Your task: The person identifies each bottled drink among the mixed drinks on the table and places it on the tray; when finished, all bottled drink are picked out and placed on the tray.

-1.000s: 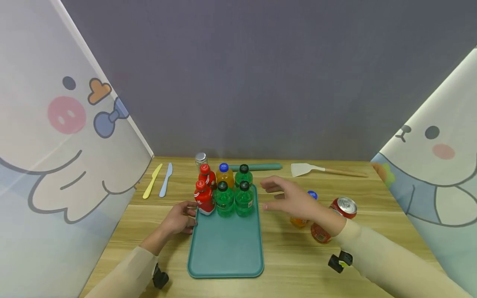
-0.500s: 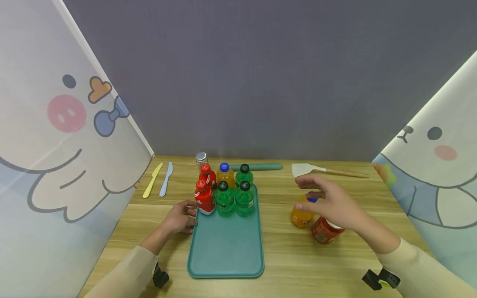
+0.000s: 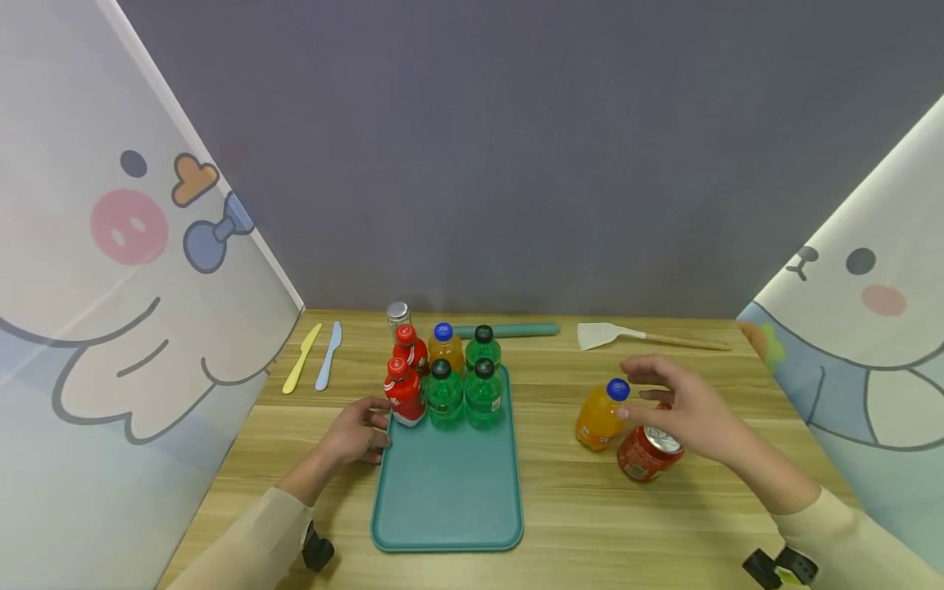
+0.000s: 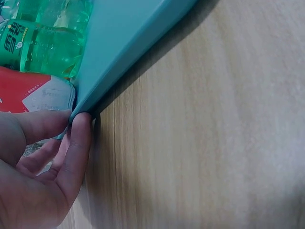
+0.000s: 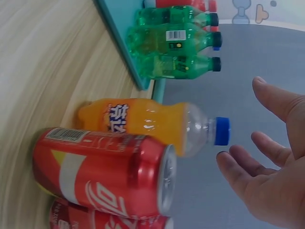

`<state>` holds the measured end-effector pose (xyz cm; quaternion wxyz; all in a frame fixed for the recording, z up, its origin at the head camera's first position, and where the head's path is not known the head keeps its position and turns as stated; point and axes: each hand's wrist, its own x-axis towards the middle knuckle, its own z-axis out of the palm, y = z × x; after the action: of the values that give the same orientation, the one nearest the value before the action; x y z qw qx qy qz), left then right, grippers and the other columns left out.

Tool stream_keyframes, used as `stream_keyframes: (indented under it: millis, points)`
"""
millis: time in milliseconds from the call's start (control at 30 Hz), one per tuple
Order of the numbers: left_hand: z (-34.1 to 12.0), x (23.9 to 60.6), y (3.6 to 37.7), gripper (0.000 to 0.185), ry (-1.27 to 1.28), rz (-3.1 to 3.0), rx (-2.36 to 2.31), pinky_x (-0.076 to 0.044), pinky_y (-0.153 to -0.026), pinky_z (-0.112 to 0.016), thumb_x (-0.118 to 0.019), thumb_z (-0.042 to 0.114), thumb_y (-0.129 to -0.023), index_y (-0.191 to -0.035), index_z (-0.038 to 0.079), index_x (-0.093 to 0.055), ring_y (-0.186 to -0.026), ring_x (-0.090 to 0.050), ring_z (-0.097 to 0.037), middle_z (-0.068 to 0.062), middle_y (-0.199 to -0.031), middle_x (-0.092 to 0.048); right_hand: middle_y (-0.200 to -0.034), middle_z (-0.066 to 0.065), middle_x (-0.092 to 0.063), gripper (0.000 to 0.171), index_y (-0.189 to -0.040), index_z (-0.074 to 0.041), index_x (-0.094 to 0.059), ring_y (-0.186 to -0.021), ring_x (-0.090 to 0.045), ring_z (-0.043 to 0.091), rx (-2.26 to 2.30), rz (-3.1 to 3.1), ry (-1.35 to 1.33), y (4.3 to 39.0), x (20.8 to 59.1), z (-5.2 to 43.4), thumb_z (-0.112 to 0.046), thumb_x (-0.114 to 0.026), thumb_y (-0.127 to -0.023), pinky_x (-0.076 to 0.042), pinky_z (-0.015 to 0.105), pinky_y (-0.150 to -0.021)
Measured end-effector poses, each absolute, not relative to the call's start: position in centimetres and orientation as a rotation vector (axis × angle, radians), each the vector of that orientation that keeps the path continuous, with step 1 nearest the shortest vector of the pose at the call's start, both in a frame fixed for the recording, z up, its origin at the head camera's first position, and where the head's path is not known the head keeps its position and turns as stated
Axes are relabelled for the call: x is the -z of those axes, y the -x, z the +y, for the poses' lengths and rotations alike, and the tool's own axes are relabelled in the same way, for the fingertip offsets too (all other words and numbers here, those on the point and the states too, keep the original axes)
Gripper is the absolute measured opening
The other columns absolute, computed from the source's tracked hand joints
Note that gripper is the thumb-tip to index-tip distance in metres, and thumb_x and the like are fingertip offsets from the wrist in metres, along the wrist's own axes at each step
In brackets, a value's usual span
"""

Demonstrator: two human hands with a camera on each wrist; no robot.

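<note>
Two hands: right hand (image 3: 682,410) fingers spread over plastic orange bottle (image 3: 597,416), left hand (image 3: 357,433) pinching smooth teal tray (image 3: 446,500) rim.

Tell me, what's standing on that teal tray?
On the tray stand six bottles at its far end: two red, three green and one orange in the back row. The near part lies bare. The bottles hide the tray's far rim.
</note>
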<state>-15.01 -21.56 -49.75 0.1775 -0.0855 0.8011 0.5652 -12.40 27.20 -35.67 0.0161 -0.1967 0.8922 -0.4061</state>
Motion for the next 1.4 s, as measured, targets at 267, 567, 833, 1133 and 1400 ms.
stream_keyframes:
  millis: [267, 567, 833, 1133, 1400]
  points:
    - [-21.6, 49.9, 14.8, 0.062, 0.245, 2.265, -1.607, -0.061, -0.057, -0.038, -0.067, -0.015, -0.080, -0.139, -0.001, -0.052, -0.066, -0.060, -0.024, -0.017, -0.105, -0.056, -0.132, 0.024, -0.061, 0.055, -0.133, 0.006, -0.055, -0.118, -0.064, 0.041, 1.269, 2.739, 0.614, 13.0, 36.7, 27.4, -0.013, -0.081, -0.089, -0.056, 0.049, -0.096]
    - [-21.5, 49.7, 14.7, 0.061, 0.240, 2.261, -1.612, -0.062, -0.057, -0.038, -0.067, -0.015, -0.080, -0.138, -0.001, -0.053, -0.066, -0.059, -0.024, -0.016, -0.104, -0.055, -0.127, 0.020, -0.065, 0.052, -0.133, 0.004, -0.058, -0.115, -0.065, 0.038, 1.206, 2.740, 0.559, 13.9, 37.6, 27.5, -0.017, -0.080, -0.090, -0.058, 0.048, -0.094]
    - [-21.5, 49.5, 14.7, 0.061, 0.246, 2.256, -1.611, -0.062, -0.057, -0.038, -0.067, -0.015, -0.080, -0.138, -0.001, -0.052, -0.067, -0.059, -0.025, -0.016, -0.103, -0.055, -0.125, 0.020, -0.067, 0.051, -0.131, 0.007, -0.061, -0.113, -0.066, 0.036, 1.191, 2.721, 0.544, 14.5, 37.9, 27.7, -0.018, -0.079, -0.091, -0.061, 0.042, -0.090]
    - [-21.4, 49.7, 14.8, 0.062, 0.253, 2.270, -1.599, -0.062, -0.057, -0.039, -0.067, -0.015, -0.080, -0.139, -0.001, -0.052, -0.069, -0.060, -0.025, -0.017, -0.104, -0.056, -0.121, 0.017, -0.068, 0.044, -0.125, 0.003, -0.064, -0.113, -0.066, 0.036, 1.197, 2.687, 0.491, 14.9, 38.4, 27.7, -0.016, -0.080, -0.090, -0.062, 0.034, -0.086]
    - [-21.3, 49.6, 14.9, 0.062, 0.257, 2.265, -1.601, -0.061, -0.056, -0.038, -0.067, -0.016, -0.080, -0.138, 0.000, -0.053, -0.069, -0.059, -0.024, -0.016, -0.103, -0.055, -0.116, 0.015, -0.069, 0.042, -0.121, 0.000, -0.064, -0.108, -0.068, 0.034, 1.195, 2.697, 0.440, 14.9, 38.9, 27.6, -0.024, -0.080, -0.091, -0.062, 0.029, -0.079]
